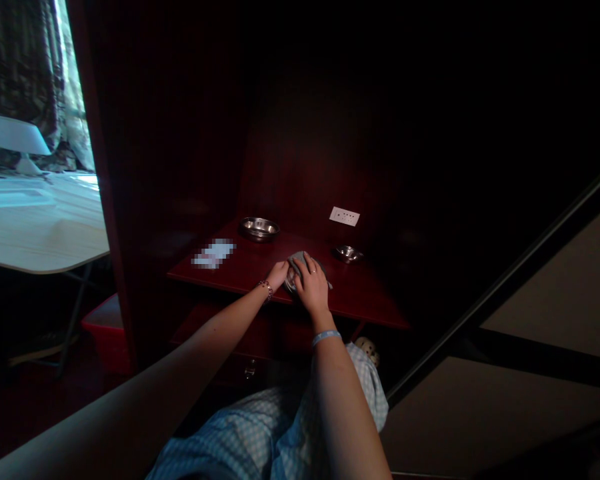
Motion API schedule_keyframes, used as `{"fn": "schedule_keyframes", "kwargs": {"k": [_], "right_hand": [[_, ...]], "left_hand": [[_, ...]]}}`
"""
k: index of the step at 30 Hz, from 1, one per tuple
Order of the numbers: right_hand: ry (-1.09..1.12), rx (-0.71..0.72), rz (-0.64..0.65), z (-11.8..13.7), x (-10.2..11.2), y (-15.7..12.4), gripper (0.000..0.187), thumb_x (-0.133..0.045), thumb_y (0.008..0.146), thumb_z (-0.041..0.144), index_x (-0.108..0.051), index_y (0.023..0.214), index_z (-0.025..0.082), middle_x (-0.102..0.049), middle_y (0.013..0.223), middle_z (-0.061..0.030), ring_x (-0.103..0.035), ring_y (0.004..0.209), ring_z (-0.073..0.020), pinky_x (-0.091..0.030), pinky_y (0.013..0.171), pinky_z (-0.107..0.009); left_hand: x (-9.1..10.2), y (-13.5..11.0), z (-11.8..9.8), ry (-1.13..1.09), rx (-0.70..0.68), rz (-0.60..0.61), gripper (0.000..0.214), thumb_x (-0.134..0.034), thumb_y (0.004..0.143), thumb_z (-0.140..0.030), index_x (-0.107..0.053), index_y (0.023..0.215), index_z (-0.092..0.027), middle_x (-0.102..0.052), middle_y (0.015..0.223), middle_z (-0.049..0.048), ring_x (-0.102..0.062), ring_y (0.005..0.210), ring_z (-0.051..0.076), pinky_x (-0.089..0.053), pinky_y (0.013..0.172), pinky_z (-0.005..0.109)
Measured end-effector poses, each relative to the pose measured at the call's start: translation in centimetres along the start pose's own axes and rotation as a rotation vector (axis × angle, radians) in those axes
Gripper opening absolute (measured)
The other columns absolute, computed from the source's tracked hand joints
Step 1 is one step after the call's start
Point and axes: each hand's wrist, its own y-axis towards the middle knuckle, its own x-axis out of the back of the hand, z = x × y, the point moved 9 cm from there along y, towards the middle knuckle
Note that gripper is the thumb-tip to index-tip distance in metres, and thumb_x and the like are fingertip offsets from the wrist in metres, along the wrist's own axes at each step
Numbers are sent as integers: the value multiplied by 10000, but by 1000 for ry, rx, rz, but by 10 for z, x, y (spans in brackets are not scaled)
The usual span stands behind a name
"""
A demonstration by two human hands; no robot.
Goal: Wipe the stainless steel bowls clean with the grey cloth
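On a dark red wooden shelf [360,293], both my hands meet over a small metal dish [291,284] that is mostly covered. My right hand [311,287] presses a grey cloth [299,259] down onto the dish, fingers curled over it. My left hand [278,273], a beaded bracelet at its wrist, grips the dish's left edge. A larger metal bowl [259,228] sits at the back left of the shelf. A smaller metal dish [349,253] stands to the right.
A blurred-out card [213,254] lies on the shelf's left part. A white socket plate [345,216] sits on the back wall. A pale table [40,233] with a lamp [19,139] stands at the left, beyond the cabinet's side panel.
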Motion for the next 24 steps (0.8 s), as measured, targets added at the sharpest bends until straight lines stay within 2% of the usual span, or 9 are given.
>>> {"fn": "schedule_keyframes", "kwargs": {"k": [7, 15, 24], "right_hand": [[9, -5, -5, -1, -1, 1, 457, -458, 926, 195, -559, 1369, 233, -455, 1503, -95, -423, 1340, -270, -362, 1125, -465], [10, -2, -19, -3, -3, 2, 455, -454, 921, 186, -566, 1360, 230, -468, 1489, -91, -444, 1320, -263, -366, 1121, -445], [94, -131, -63, -21, -1, 3, 463, -377, 960, 250, -521, 1399, 214, -499, 1459, -89, -463, 1307, -234, -371, 1109, -403]], "left_hand": [[-1, -1, -1, -10, -4, 7, 372, -662, 795, -484, -637, 675, -133, -624, 597, 20, -547, 575, 131, -420, 596, 244], [0, -3, -3, 33, 14, -22, 355, -621, 837, -432, -628, 633, -141, -623, 593, 32, -558, 600, 152, -432, 632, 263], [1, 0, 0, 64, -2, -15, 413, -581, 853, -486, -623, 632, -140, -628, 593, 26, -552, 590, 146, -425, 651, 264]]}}
